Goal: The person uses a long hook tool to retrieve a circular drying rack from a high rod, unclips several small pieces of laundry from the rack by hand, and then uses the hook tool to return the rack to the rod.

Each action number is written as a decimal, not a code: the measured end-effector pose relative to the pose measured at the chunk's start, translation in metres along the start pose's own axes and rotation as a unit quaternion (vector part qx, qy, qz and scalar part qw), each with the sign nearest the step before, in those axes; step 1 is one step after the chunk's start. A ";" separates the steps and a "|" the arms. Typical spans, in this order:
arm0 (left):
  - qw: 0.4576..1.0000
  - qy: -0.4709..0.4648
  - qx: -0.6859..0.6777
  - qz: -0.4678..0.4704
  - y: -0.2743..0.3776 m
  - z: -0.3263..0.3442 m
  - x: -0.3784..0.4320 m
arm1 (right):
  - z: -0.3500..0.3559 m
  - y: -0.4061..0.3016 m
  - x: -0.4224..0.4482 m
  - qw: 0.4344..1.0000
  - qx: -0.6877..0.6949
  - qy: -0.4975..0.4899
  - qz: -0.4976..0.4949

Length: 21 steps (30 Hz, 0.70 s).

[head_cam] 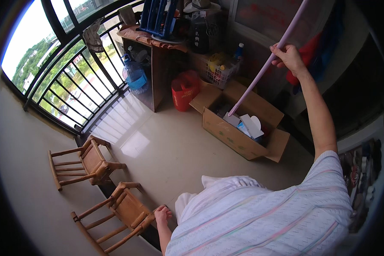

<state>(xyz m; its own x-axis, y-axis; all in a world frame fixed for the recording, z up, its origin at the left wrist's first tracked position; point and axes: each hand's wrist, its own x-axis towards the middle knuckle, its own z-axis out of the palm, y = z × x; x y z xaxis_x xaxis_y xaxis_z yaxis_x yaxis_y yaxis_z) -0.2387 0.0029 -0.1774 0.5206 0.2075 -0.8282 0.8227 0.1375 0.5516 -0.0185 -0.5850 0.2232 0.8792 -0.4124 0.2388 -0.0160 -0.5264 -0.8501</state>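
Note:
My right hand (287,57) is raised at the upper right, its fingers closed around a pink pole (257,78). The pole slants down to the left, and its lower end appears over the open cardboard box (227,134). Inside that box lie white cartons (251,126) and other items partly in shadow. Low in the picture, my left hand (162,214) is beside the front corner of a bamboo chair (131,208). Its fingers are curled, and whether they hold anything is unclear. The pole's top end runs out of view.
A second bamboo chair (94,160) stands by the wall. A red bag (185,91), a white plastic basket (220,72) and a large water bottle (135,76) sit past the box. The cabinet (153,76) bears a blue rack (158,19). Shoes (360,172) line the right side.

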 end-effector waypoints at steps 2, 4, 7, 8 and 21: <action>0.999 -0.004 0.039 -0.001 0.011 0.011 0.012 | -0.014 0.016 0.020 1.000 0.004 0.026 -0.004; 0.997 -0.012 0.073 0.005 0.023 0.028 0.024 | -0.021 0.027 0.037 0.998 0.002 0.055 -0.008; 0.994 -0.026 0.105 -0.015 0.039 0.039 0.036 | -0.024 0.037 0.064 0.996 0.008 0.083 -0.017; 0.992 -0.035 0.116 -0.017 0.047 0.039 0.043 | -0.022 0.041 0.078 0.995 0.012 0.095 -0.033; 0.975 -0.023 0.219 -0.030 0.183 0.073 0.122 | 0.042 0.102 0.242 0.984 0.013 0.175 -0.003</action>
<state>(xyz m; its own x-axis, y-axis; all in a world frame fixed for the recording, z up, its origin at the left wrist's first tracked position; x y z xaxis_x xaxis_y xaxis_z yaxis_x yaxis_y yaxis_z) -0.0084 -0.0173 -0.1849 0.4700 0.1666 -0.8668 0.8654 -0.2801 0.4154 0.2124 -0.7071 0.1741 0.6611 -0.6422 0.3879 0.0051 -0.5132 -0.8582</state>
